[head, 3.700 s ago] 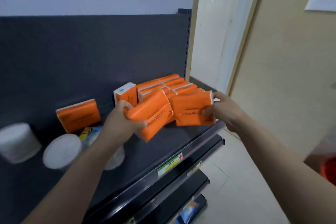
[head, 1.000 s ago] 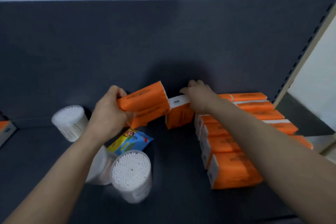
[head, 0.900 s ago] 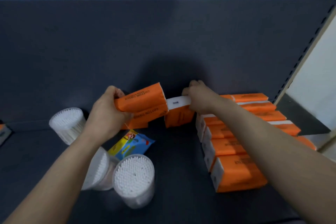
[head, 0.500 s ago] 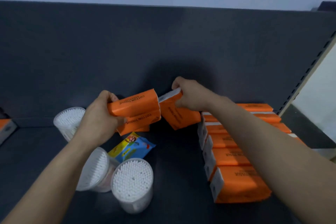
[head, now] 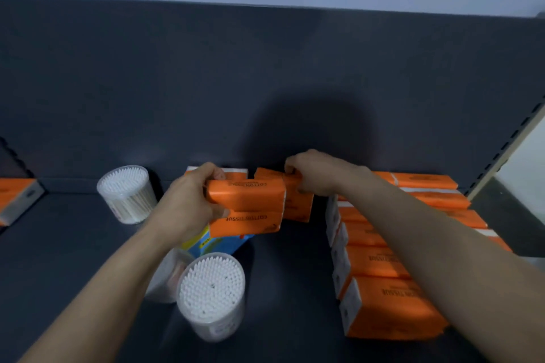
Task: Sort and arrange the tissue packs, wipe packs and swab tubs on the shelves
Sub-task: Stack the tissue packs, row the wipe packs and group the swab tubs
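Lowered tissue pack (head: 296, 206) under right hand (head: 318, 174), two packs (head: 247, 206) in left hand (head: 188, 203) alongside

Dark, upside-down "COTTON TISSUE" reads on the lower stacked orange tissue pack (head: 250, 222) at frame centre, fainter on the upper stacked pack (head: 247, 196), on the second row pack (head: 380, 259) and, partly hidden, the nearest row pack (head: 392, 306) at lower right; the blue wipe pack (head: 219, 243) print is illegible.

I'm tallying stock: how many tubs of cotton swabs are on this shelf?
3. The back tub stands at the left rear, the front tub near the edge, and a third tub beside it, partly hidden behind the left forearm. Others may be unseen.
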The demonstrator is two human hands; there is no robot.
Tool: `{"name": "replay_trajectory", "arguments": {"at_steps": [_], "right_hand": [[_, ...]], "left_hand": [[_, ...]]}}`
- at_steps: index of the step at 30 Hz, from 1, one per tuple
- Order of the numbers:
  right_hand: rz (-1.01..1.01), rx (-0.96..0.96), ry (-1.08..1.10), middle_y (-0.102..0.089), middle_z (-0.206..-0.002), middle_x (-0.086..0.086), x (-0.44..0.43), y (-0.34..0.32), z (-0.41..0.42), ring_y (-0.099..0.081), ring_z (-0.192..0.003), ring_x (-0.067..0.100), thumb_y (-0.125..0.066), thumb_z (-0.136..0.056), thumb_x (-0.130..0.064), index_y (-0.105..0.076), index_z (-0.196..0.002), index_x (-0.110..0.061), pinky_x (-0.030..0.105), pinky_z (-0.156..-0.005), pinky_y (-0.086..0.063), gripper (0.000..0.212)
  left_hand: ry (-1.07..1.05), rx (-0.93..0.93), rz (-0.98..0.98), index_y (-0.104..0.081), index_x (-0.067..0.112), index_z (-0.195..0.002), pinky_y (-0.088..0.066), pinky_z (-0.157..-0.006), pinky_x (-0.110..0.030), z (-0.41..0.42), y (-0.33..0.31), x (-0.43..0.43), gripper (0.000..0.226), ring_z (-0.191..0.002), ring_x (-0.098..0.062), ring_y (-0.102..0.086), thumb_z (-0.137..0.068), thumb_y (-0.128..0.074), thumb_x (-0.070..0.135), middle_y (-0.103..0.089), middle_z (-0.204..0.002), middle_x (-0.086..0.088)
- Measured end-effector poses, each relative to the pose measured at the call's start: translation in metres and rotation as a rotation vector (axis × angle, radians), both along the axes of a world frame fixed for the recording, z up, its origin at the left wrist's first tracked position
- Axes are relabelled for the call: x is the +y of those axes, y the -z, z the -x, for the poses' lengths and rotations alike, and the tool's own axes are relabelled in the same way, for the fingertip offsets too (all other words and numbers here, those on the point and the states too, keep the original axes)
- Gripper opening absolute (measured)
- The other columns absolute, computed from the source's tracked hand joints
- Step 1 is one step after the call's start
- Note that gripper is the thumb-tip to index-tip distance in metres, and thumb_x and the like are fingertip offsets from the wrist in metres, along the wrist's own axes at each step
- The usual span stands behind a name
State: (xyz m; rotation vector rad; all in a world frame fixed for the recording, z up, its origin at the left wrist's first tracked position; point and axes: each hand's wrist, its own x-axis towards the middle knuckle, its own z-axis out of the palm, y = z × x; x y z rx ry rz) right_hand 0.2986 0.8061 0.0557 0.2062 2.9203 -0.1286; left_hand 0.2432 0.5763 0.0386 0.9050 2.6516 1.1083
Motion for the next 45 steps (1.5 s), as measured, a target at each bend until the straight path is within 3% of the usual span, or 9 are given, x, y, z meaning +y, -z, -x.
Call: {"name": "replay_trajectory", "arguments": {"at_steps": [2, 6, 11, 16, 21, 25, 34, 40, 45], "right_hand": [[-0.028, 0.011, 0.01, -0.051, -0.119, 0.009, 0.007, -0.003, -0.002, -0.053, -0.091, 0.022, -0.053, -0.089, -0.006, -0.049, -0.13, -0.019, 0.03, -0.069, -0.046, 0.044], [-0.016, 0.05, 0.024, -0.051, -0.125, 0.007, 0.02, 0.0, -0.008, -0.055, -0.104, 0.027, -0.06, -0.088, -0.013, -0.051, -0.131, -0.022, 0.035, -0.083, -0.05, 0.046], [0.02, 0.156, 0.042, -0.058, -0.125, 0.009, 0.03, -0.002, -0.017, -0.056, -0.112, 0.026, -0.058, -0.09, -0.014, -0.055, -0.128, -0.019, 0.039, -0.093, -0.049, 0.039], [0.097, 0.232, 0.037, -0.062, -0.116, 0.006, 0.031, -0.013, -0.027, -0.059, -0.104, 0.021, -0.052, -0.094, -0.016, -0.058, -0.125, -0.018, 0.038, -0.09, -0.051, 0.032], [0.145, 0.281, -0.009, -0.065, -0.113, 0.003, 0.023, -0.015, -0.028, -0.061, -0.101, 0.018, -0.054, -0.093, -0.02, -0.06, -0.121, -0.019, 0.037, -0.088, -0.053, 0.029], [0.177, 0.32, -0.068, -0.065, -0.112, 0.003, 0.008, -0.015, -0.014, -0.061, -0.101, 0.019, -0.058, -0.091, -0.026, -0.062, -0.118, -0.019, 0.039, -0.087, -0.052, 0.028], [0.068, 0.198, -0.185, -0.062, -0.111, 0.009, -0.056, 0.003, 0.045, -0.058, -0.103, 0.029, -0.064, -0.084, -0.029, -0.061, -0.109, -0.013, 0.038, -0.084, -0.049, 0.03], [-0.12, 0.106, -0.126, -0.059, -0.114, 0.01, -0.096, 0.011, 0.069, -0.058, -0.102, 0.03, -0.065, -0.084, -0.037, -0.057, -0.109, -0.015, 0.03, -0.07, -0.039, 0.035], [-0.163, 0.097, -0.052, -0.059, -0.115, 0.008, -0.113, 0.009, 0.073, -0.058, -0.102, 0.027, -0.064, -0.085, -0.036, -0.054, -0.117, -0.018, 0.031, -0.07, -0.039, 0.038]], "left_hand": [[0.048, -0.025, 0.008, -0.052, 0.026, -0.081, -0.052, -0.067, -0.039, -0.001, 0.004, 0.011, 0.041, -0.068, -0.021, -0.06, -0.059, -0.08, 0.005, -0.062, -0.074, -0.003], [0.128, -0.028, 0.059, -0.054, 0.029, -0.088, -0.039, -0.057, -0.02, -0.002, 0.013, 0.041, 0.043, -0.075, -0.012, -0.053, -0.06, -0.081, 0.01, -0.052, -0.091, 0.001], [0.15, 0.015, 0.134, -0.051, 0.017, -0.109, -0.038, -0.066, -0.022, -0.005, 0.024, 0.075, 0.05, -0.089, -0.018, -0.052, -0.067, -0.079, 0.015, -0.049, -0.102, -0.004], [0.12, 0.053, 0.169, -0.042, 0.013, -0.11, -0.036, -0.072, -0.022, -0.009, 0.03, 0.092, 0.053, -0.095, -0.021, -0.051, -0.07, -0.077, 0.014, -0.049, -0.103, -0.006], [0.092, 0.037, 0.186, -0.034, 0.015, -0.1, -0.038, -0.059, -0.025, -0.01, 0.028, 0.091, 0.053, -0.081, -0.019, -0.054, -0.07, -0.078, 0.015, -0.05, -0.089, -0.003], [0.069, -0.04, 0.112, -0.041, 0.018, -0.102, -0.045, -0.064, -0.029, -0.007, 0.017, 0.069, 0.055, -0.075, -0.017, -0.056, -0.065, -0.081, 0.017, -0.055, -0.082, 0.002], [-0.264, 0.095, 0.011, -0.057, 0.015, -0.085, -0.046, -0.075, -0.03, 0.034, 0.009, -0.034, 0.019, -0.082, -0.026, -0.062, -0.076, -0.072, 0.007, -0.065, -0.084, -0.007], [-0.13, 0.068, 0.052, -0.059, 0.015, -0.089, -0.038, -0.061, -0.011, 0.056, 0.017, -0.066, 0.015, -0.072, -0.012, -0.055, -0.079, -0.069, 0.01, -0.06, -0.08, 0.003], [0.078, -0.023, 0.191, -0.061, 0.016, -0.092, -0.047, -0.072, -0.025, 0.068, 0.022, -0.074, 0.018, -0.08, -0.014, -0.06, -0.078, -0.072, 0.021, -0.063, -0.085, 0.002]]}}
